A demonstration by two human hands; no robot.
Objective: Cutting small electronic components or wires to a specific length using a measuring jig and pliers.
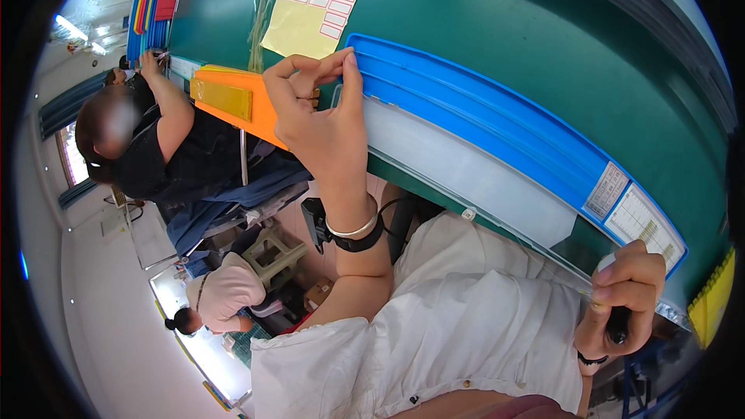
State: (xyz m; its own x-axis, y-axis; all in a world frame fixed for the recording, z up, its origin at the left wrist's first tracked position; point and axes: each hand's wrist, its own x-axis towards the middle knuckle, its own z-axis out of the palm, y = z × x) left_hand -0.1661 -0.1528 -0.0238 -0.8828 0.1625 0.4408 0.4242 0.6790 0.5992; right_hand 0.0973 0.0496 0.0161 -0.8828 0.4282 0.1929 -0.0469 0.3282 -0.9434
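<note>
Along the near edge of the green worktop [543, 54] lay a long, translucent pale strip [466, 167], and just beyond it a long, ribbed blue plastic tray [481, 120]; green surface ran on from there to the far edge. By the near edge's right end, the right hand [632, 299] was curled around a dark, round-ended object [618, 324], its kind unclear. The left hand [326, 124] pinched the tray's left end between thumb and forefinger. A flat orange panel [264, 116] crowded that hand's left side. A cream sheet of red-bordered white labels [299, 27] lay beyond, and a dark-clothed co-worker [147, 155] was farther left.
</note>
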